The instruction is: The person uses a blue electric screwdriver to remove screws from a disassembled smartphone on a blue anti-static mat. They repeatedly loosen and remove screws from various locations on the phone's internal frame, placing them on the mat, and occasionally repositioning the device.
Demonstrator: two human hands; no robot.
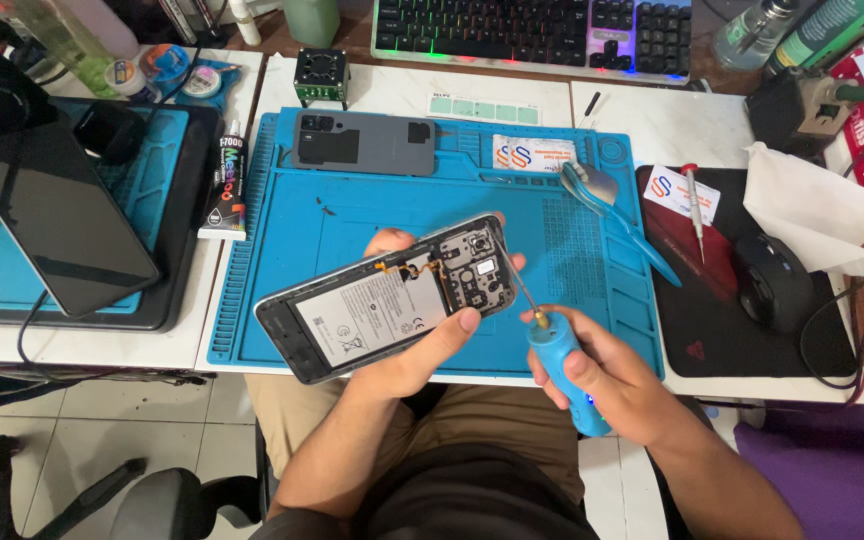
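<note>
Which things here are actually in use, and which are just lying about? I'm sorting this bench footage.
In use:
left hand holding the opened phone
right hand holding the blue screwdriver, tip at the phone's top end
blue mat underneath

Lying about:
grey back cover
glue tube
dark tablet
blue pliers
mouse
keyboard
white tissue

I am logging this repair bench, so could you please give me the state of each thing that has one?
Phone: back off, battery exposed, held in left hand.
Back cover: detached, lying on blue mat.
Blue screwdriver: gripped in right hand, tip at phone.
Keyboard: backlit.
Tablet: screen dark.
</note>
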